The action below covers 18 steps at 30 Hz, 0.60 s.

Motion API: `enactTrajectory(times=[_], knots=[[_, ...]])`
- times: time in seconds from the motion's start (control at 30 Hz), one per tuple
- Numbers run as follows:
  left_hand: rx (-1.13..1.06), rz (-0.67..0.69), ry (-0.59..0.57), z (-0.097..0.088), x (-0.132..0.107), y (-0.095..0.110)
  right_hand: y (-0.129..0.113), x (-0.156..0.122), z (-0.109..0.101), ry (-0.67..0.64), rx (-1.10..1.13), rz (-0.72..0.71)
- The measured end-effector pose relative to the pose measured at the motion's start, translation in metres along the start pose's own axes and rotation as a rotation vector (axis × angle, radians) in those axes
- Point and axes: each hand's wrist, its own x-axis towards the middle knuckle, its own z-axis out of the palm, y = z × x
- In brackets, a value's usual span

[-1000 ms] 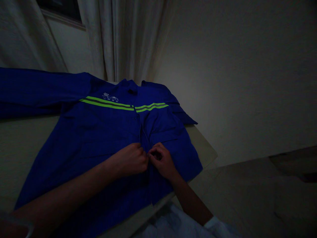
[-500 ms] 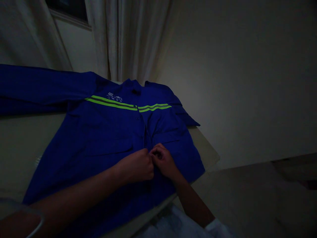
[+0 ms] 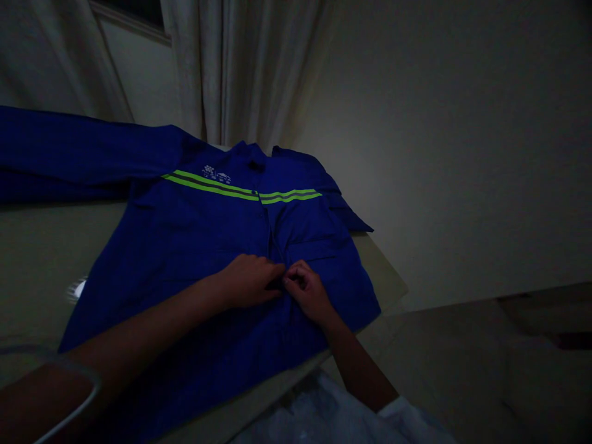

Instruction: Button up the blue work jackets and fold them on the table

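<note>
A blue work jacket lies front side up, with a yellow-green reflective stripe across its chest and white print above the stripe. Both my hands meet at its front opening, below the chest. My left hand is closed, thumb and fingers gripping the front edge. Close beside it, my right hand pinches the other side of the same opening. Whether a button sits between the fingertips is too dark to see. Higher up, near the stripe, a small dark button shows on the front.
Under the jacket is a pale table, with its corner at the right and a bright reflection at the left. Curtains hang behind it, beside a plain wall. A light-coloured loop crosses my left forearm.
My left hand has shifted slightly up, its fingers now stretched more towards the right hand. The right hand stays at the front edge. The view has tilted a little.
</note>
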Motion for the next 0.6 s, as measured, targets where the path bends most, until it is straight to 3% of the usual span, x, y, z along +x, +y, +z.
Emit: enactTrajectory(times=[0.23, 0.4, 0.6], knots=[[-0.135, -0.081, -0.072, 0.014, 0.005, 0.000, -0.003, -0.004, 0.003, 0.036, -0.038, -0.013], [-0.192, -0.080, -0.023, 0.016, 0.004, -0.003, -0.002, -0.002, 0.001, 0.034, -0.026, -0.024], [-0.072, -0.080, -0.029, 0.018, 0.006, 0.004, 0.002, -0.001, 0.003, 0.055, -0.052, -0.005]])
